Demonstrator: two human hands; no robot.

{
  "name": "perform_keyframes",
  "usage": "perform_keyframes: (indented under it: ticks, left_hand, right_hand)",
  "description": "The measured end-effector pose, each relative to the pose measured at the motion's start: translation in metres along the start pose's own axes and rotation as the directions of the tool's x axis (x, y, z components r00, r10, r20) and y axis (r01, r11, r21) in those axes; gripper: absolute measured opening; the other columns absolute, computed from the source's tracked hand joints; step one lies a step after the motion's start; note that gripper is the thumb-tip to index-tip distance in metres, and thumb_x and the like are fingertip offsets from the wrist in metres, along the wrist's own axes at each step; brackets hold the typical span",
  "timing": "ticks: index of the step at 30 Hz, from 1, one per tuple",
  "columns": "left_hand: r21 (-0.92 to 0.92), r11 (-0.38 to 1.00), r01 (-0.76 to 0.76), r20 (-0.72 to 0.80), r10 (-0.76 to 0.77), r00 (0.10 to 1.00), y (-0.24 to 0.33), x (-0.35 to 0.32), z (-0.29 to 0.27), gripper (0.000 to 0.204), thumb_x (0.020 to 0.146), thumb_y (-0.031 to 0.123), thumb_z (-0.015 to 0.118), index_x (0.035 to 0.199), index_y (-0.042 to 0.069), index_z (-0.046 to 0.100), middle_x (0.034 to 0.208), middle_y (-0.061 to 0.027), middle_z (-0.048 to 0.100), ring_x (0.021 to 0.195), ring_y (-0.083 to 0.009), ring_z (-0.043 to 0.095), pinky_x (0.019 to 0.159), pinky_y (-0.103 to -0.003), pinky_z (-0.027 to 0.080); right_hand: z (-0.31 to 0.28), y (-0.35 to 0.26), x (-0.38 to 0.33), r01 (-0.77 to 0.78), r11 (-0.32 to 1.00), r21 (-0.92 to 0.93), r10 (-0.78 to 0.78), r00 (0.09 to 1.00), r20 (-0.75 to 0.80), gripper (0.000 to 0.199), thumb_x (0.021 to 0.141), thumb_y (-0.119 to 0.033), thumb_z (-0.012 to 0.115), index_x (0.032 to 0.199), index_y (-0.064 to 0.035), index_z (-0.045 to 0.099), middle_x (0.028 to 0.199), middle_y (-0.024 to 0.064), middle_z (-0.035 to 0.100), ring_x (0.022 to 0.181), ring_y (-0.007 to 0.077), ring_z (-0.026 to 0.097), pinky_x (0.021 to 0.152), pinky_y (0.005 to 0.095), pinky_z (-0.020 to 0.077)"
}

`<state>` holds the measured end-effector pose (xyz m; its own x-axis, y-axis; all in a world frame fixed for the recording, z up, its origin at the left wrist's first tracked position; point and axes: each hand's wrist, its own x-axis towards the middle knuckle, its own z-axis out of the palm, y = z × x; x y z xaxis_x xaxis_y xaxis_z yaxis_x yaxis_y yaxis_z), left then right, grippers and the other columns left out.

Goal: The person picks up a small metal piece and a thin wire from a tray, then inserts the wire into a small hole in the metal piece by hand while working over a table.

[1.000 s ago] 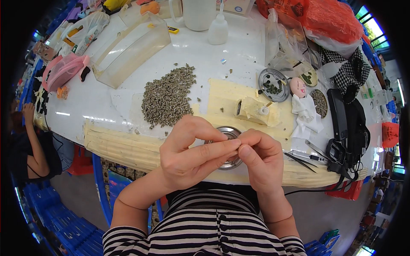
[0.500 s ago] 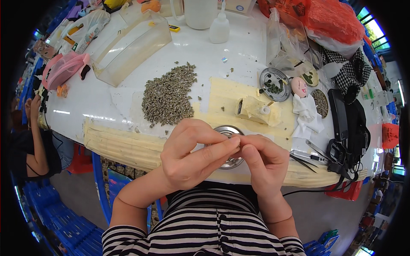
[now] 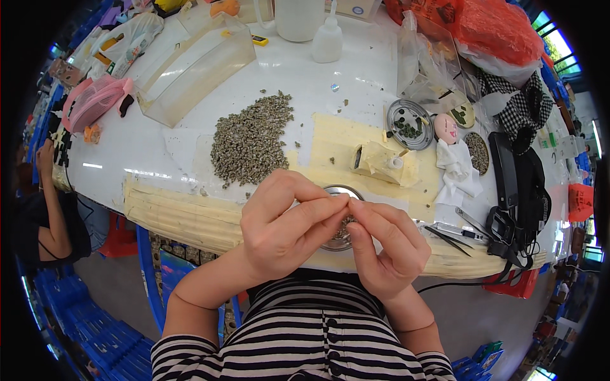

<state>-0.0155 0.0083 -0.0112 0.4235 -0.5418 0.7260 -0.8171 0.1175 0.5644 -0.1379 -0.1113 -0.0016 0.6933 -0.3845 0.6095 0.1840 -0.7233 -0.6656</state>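
My left hand [image 3: 286, 222] and my right hand [image 3: 391, 244] meet fingertip to fingertip above a round metal dish [image 3: 343, 190]. Both are closed in a pinch, and whatever sits between the fingertips is too small or hidden to name. Small bits lie in the dish, partly covered by my fingers. A large pile of small grey-green metallic pieces [image 3: 251, 140] is spread beyond my left hand. Past my right hand stands a small block wrapped in yellow tape [image 3: 381, 165], with a round white piece on its top.
Tweezers [image 3: 448, 239] and a utility knife [image 3: 459, 231] lie to the right, near a black strap [image 3: 508, 190]. Farther back are a tin of dark green bits [image 3: 410, 124], a white squeeze bottle [image 3: 327, 41] and a clear tray [image 3: 197, 76]. Another person's arm [image 3: 54, 209] shows at far left.
My fingertips have shifted slightly left and up, and my right fingers have straightened a little. More of the dish's contents shows between my hands. The other person's hand at left has moved.
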Motion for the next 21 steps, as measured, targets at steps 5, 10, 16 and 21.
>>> perform_keyframes:
  ticks: [5, 10, 16, 21]
  left_hand:
    - [0.076, 0.993, -0.086, 0.064, 0.081, 0.995, 0.004, -0.001, 0.0, 0.033, 0.065, -0.002, 0.084, 0.096, 0.004, 0.074, 0.087, -0.0043, 0.063, 0.075, -0.0199, 0.059, 0.064, -0.03, 0.047]
    - [0.015, 0.995, -0.096, 0.096, 0.094, 0.991, 0.003, 0.0, -0.003, 0.035, 0.065, 0.0, 0.083, 0.098, 0.005, 0.074, 0.089, -0.0036, 0.063, 0.077, -0.0207, 0.058, 0.065, -0.031, 0.048]
    - [0.018, 0.993, -0.115, 0.092, 0.113, 0.989, 0.002, 0.0, -0.002, 0.034, 0.066, 0.001, 0.083, 0.098, 0.005, 0.074, 0.089, -0.0039, 0.063, 0.077, -0.0212, 0.058, 0.065, -0.031, 0.048]
    - [0.012, 0.994, -0.111, 0.119, 0.109, 0.987, 0.002, 0.0, -0.002, 0.032, 0.067, 0.002, 0.082, 0.098, 0.005, 0.074, 0.089, -0.0041, 0.063, 0.077, -0.021, 0.058, 0.065, -0.031, 0.047]
  right_hand:
    - [-0.004, 0.002, -0.004, -0.343, 0.906, 0.246, 0.326, 0.939, 0.108, 0.017, 0.084, -0.001, 0.075, 0.1, 0.003, 0.071, 0.091, 0.0118, 0.072, 0.078, 0.0156, 0.07, 0.071, 0.0264, 0.0567]
    - [-0.014, 0.004, 0.001, -0.639, 0.431, 0.637, 0.539, 0.748, 0.387, 0.012, 0.092, -0.003, 0.069, 0.1, 0.0057, 0.066, 0.09, 0.0075, 0.071, 0.081, 0.0113, 0.069, 0.075, 0.0239, 0.0558]
    - [-0.014, 0.005, 0.002, -0.622, 0.54, 0.567, 0.493, 0.78, 0.385, 0.01, 0.097, -0.003, 0.061, 0.1, 0.0061, 0.065, 0.089, 0.008, 0.07, 0.082, 0.0126, 0.069, 0.076, 0.0249, 0.0571]
    - [-0.017, 0.007, 0.001, -0.614, 0.565, 0.552, 0.472, 0.789, 0.394, 0.011, 0.098, -0.005, 0.059, 0.102, 0.0053, 0.064, 0.089, 0.0097, 0.07, 0.083, 0.0132, 0.07, 0.075, 0.0264, 0.0586]
